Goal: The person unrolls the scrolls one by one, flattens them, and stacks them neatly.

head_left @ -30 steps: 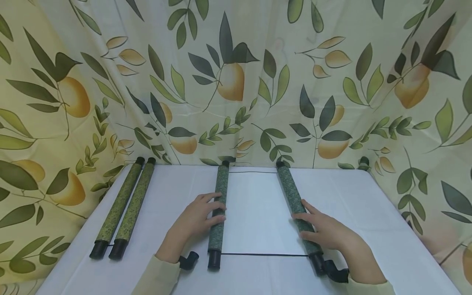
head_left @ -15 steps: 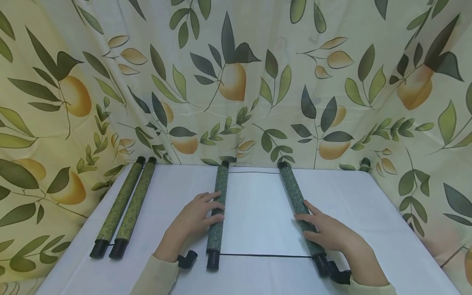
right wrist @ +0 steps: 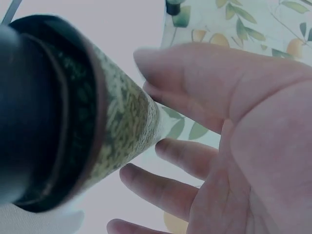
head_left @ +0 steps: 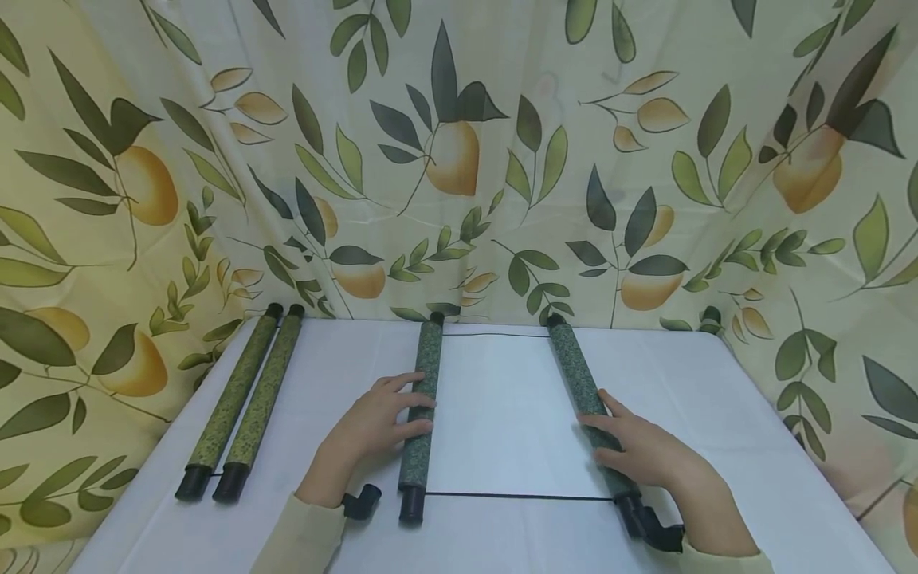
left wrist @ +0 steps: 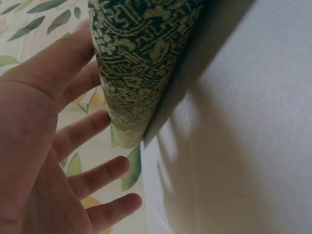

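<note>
A scroll with two green brocade rolls and black end knobs is spread partway, its white sheet between them. My left hand reaches in from the left, spread fingers touching the left roll. Its palm stays apart from the brocade in the left wrist view. On the other side, my right hand lays its fingertips across the right roll, which slants outward toward me. The roll's black knob looms large in the right wrist view, fingers loosely extended beside it.
A second scroll, yellow-green with two rolls side by side, lies at the left of the white-covered table. Behind the table hangs a fruit-and-leaf patterned curtain. Small dark objects sit at both wrists.
The right roll and right hand have moved slightly right, and the left roll and left hand slightly left. The white gap between the rolls is a little wider.
</note>
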`<act>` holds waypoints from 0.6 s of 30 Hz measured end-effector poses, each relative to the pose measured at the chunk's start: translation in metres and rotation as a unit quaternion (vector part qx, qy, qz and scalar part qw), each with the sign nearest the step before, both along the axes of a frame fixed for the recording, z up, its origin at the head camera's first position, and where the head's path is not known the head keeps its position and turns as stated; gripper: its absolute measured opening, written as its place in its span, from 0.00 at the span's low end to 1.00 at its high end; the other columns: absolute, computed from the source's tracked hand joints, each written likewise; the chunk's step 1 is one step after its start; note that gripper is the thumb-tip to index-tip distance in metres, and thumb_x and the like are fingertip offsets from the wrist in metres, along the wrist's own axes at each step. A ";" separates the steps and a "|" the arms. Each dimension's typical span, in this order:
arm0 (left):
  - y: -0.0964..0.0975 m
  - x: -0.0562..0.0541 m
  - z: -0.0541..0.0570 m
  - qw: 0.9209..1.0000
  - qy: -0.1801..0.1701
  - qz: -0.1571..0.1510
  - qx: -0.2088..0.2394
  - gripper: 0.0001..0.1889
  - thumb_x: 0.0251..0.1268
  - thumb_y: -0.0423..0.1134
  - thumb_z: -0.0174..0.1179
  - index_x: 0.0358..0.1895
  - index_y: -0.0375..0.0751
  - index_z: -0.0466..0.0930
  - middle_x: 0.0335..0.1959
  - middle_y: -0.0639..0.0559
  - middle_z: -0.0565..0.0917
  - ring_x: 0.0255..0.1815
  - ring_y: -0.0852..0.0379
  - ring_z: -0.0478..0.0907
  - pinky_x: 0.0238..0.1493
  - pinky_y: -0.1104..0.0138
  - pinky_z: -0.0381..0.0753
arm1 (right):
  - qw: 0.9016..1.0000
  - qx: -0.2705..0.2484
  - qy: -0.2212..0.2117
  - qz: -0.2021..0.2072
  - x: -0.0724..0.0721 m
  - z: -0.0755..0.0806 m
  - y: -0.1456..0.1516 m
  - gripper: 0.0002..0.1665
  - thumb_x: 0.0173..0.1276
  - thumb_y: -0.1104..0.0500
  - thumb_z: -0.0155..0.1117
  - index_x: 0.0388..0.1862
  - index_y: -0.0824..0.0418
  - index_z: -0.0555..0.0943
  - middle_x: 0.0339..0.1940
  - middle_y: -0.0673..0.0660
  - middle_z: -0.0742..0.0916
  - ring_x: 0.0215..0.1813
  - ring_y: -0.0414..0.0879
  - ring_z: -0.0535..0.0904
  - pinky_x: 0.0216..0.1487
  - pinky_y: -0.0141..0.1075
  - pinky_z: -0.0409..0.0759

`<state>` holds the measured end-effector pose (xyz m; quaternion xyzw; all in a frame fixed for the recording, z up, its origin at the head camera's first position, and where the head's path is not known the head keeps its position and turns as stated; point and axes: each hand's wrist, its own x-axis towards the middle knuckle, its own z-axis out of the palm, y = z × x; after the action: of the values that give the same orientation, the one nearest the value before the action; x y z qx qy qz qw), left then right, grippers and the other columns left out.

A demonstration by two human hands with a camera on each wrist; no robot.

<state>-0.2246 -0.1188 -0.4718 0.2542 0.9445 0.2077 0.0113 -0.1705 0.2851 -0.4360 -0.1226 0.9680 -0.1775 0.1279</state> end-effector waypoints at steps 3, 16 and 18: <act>-0.001 -0.001 0.000 1.000 0.001 0.001 0.002 0.19 0.64 0.59 0.64 0.56 0.61 0.84 0.75 0.54 0.67 0.74 0.40 0.62 0.66 0.44 0.69 | 1.000 0.003 0.001 0.003 0.000 -0.001 0.001 0.33 0.64 0.54 0.71 0.69 0.53 0.76 0.78 0.74 0.56 0.70 0.74 0.66 0.60 0.67 0.69; -0.005 -0.004 -0.001 1.000 -0.001 -0.003 0.010 0.19 0.64 0.58 0.65 0.56 0.59 0.83 0.74 0.54 0.68 0.73 0.39 0.64 0.66 0.44 0.69 | 1.000 0.008 0.001 -0.004 -0.002 -0.003 0.004 0.34 0.66 0.49 0.69 0.70 0.54 0.75 0.78 0.75 0.57 0.70 0.76 0.64 0.58 0.68 0.70; -0.006 -0.005 0.000 1.000 -0.001 -0.002 0.007 0.20 0.64 0.58 0.65 0.57 0.60 0.83 0.74 0.53 0.68 0.73 0.39 0.64 0.66 0.44 0.69 | 1.000 0.010 0.006 -0.002 -0.003 -0.003 0.005 0.35 0.65 0.48 0.70 0.70 0.54 0.75 0.78 0.75 0.57 0.70 0.76 0.64 0.59 0.69 0.69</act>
<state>-0.2293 -0.1244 -0.4721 0.2556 0.9426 0.2145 0.0110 -0.1731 0.2897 -0.4387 -0.1205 0.9708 -0.1672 0.1231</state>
